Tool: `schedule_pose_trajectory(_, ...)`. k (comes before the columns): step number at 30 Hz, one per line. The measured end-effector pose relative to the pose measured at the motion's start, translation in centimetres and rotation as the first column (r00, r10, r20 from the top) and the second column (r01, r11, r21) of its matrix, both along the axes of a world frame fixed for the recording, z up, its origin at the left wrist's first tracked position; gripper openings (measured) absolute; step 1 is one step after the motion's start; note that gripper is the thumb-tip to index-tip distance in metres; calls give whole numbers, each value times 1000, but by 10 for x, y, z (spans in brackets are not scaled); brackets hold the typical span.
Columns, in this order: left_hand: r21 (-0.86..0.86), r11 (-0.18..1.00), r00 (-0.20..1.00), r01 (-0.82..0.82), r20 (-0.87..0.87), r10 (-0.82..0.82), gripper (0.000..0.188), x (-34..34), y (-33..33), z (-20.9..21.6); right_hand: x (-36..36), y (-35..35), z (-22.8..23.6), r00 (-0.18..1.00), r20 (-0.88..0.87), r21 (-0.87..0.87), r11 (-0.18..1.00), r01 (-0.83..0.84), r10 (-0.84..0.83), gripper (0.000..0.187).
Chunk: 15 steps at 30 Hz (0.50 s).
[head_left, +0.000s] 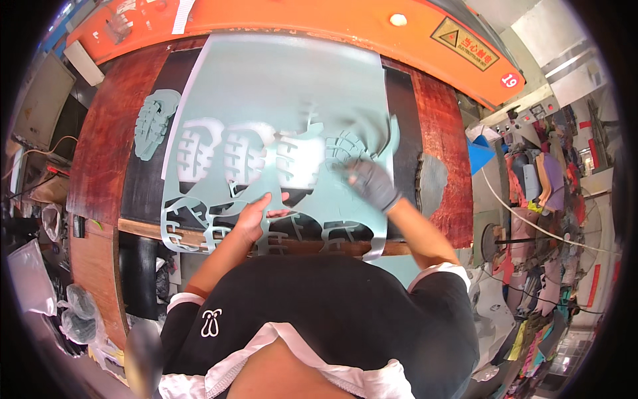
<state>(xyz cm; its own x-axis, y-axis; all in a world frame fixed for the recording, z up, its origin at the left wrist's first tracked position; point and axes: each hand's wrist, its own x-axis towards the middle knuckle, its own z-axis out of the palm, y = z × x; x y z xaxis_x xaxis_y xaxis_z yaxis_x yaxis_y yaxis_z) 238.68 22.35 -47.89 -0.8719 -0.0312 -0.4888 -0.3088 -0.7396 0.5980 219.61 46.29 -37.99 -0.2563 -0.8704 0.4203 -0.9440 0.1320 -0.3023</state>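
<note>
A large pale green sheet (286,80) lies on the work surface, its nearer part cut through with rows of shoe-sole outlines. My bare left hand (256,216) rests at the thin webs between the cut-outs, fingers stretched and apart. My right hand (373,185), in a dark grey glove, has its fingers curled at the near end of a cut sole-shaped piece (340,147) at the sheet's right side. Motion blurs the green material around that piece, and the glove partly hides it. Left of it, white backing shows through a sole-shaped opening (307,163).
Several cut green sole pieces (154,123) lie on the black surface at the left. A grey rounded piece (433,183) sits on the right. An orange machine beam (299,23) spans the far side. Coloured material scraps (531,179) hang or lie piled farther right.
</note>
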Motion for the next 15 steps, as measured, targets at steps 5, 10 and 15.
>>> schedule_pose_trajectory(5,-48,999,997,-13,73,17,41,17,-3,11,16,19,-45,954,-5,-104,949,298,-300,32)
schedule_pose_trajectory(10,-673,663,945,-326,-249,212,37,80,33,44,11,23,-50,967,-33,-79,965,250,-253,34)
schedule_pose_trajectory(15,111,984,980,141,122,-155,42,34,83,28,8,22,-55,953,150,-103,954,281,-265,28)
